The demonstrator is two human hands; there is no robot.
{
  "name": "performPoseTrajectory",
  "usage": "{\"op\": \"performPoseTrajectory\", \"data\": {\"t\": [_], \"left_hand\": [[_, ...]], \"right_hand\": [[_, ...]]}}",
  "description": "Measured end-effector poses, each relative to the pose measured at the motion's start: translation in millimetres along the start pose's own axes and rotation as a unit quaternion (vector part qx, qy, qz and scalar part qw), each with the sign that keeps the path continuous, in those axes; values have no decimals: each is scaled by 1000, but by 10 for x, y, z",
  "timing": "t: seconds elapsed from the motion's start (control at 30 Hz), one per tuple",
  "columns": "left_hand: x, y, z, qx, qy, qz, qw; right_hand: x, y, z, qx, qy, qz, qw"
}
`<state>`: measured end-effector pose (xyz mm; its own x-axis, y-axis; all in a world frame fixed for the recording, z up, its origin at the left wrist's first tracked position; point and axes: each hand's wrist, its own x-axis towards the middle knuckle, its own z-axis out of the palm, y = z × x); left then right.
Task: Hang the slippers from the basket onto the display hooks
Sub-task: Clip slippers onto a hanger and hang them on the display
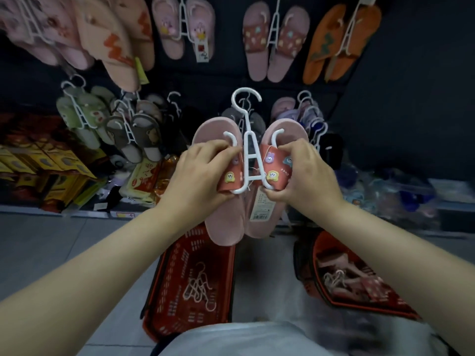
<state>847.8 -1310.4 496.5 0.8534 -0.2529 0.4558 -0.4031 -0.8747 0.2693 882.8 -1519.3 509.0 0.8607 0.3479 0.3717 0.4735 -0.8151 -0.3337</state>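
Someone holds up a pair of pink slippers (227,219) right in the middle, hooked on a white hanger (250,160). The left hand (198,176) grips one red strap (226,187) and the right hand (305,173) grips the other. Down at 6 o'clock a red basket (164,317) sits on the floor (51,240) with loose hangers (198,286) in it. At 4 o'clock a second red basket (305,276) has more slippers (344,276). From 10 to 2 o'clock, hanging pairs (257,42) fill the dark wall (411,86)

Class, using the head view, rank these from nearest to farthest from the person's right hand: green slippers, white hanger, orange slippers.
1. white hanger, centre, on the pink slippers the right hand holds.
2. orange slippers, hanging upper right.
3. green slippers, hanging far left.
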Motion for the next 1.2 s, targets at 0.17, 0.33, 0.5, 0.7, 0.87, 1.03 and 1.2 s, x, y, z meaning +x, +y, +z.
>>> {"op": "performPoseTrajectory", "data": {"t": [0.17, 0.33, 0.5, 0.7, 0.87, 1.03, 1.2], "left_hand": [[307, 283, 22, -33, 23, -20, 999], [487, 267, -4, -9, 10, 1, 1000], [491, 60, 19, 34, -34, 36, 998], [539, -212, 16, 42, -51, 66, 996], [727, -351, -19, 45, -18, 75, 996], [1128, -441, -29, 47, 0, 79, 996], [1677, -543, 24, 50, 13, 74, 996]], "right_hand": [[153, 284, -241, 9, 56, -41, 998], [244, 365, -256, 3, 77, -43, 996], [234, 335, -18, -21, 76, -39, 996], [295, 225, 220, -42, 109, -13, 993], [507, 197, 219, -44, 119, 7, 992], [916, 330, 117, -41, 119, 16, 992], [1433, 590, 45, -23, 115, 13, 993]]}}
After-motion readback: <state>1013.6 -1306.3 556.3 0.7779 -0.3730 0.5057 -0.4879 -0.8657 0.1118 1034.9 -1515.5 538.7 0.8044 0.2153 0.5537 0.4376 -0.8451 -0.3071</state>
